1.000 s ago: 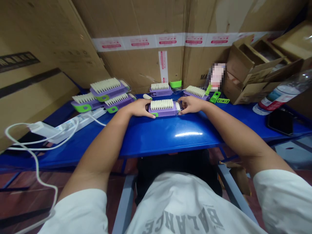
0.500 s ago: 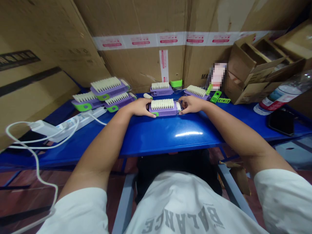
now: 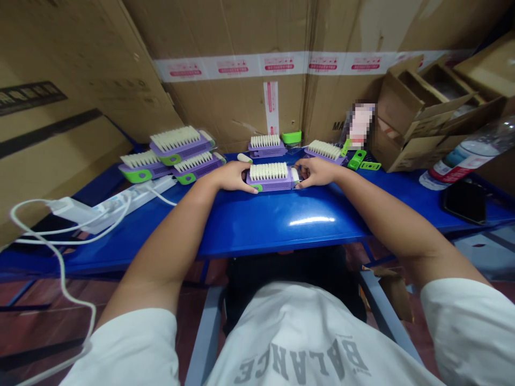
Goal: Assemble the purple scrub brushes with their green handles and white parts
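Observation:
A purple scrub brush with cream bristles facing up lies on the blue table between my hands. My left hand grips its left end, the thumb along the front by a green part. Around the right end, at a white and clear piece, the fingers of my right hand are closed. Parts of both ends are hidden by the fingers. Just behind my left hand lies a small white rounded piece. Another purple brush sits behind the held one, and a further brush is beyond my right hand.
Several brushes are piled at the left, beside a white power strip with cables. Green parts lie at the right, near cardboard boxes, a plastic bottle and a black phone. Large cardboard stands behind.

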A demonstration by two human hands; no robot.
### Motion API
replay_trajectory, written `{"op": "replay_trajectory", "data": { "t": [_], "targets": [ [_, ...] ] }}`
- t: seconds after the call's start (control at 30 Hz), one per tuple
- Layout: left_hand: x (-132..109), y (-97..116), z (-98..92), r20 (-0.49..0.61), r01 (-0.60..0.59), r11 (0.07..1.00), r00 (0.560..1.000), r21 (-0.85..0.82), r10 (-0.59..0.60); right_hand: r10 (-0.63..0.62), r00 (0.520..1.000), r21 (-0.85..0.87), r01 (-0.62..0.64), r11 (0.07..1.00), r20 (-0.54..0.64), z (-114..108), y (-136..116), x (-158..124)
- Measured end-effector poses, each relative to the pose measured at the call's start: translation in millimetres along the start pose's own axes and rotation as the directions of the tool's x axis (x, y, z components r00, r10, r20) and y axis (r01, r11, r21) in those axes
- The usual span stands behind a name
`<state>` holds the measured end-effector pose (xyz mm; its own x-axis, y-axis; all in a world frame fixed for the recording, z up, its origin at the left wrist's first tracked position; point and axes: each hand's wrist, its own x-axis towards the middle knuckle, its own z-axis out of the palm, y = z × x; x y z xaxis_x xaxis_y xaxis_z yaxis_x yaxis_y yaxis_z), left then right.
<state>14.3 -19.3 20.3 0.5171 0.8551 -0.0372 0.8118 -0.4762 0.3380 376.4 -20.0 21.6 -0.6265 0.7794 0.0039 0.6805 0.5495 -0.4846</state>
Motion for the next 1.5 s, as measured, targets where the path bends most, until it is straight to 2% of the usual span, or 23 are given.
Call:
{"op": "replay_trajectory", "data": {
  "t": [0.63,1.5],
  "targets": [
    [2.4,-6.3,1.6,-0.011,-0.024,1.000,1.000,0.005,0.024,0.018,1.000,0.002,-0.018,1.000,0.002,-0.8,-2.2,-0.2],
    [0.9,-1.5,0.0,0.006,-0.011,1.000,1.000,-0.019,0.012,0.035,0.999,-0.005,-0.035,0.999,0.017,-0.1,1.2,1.4]
  ]
}}
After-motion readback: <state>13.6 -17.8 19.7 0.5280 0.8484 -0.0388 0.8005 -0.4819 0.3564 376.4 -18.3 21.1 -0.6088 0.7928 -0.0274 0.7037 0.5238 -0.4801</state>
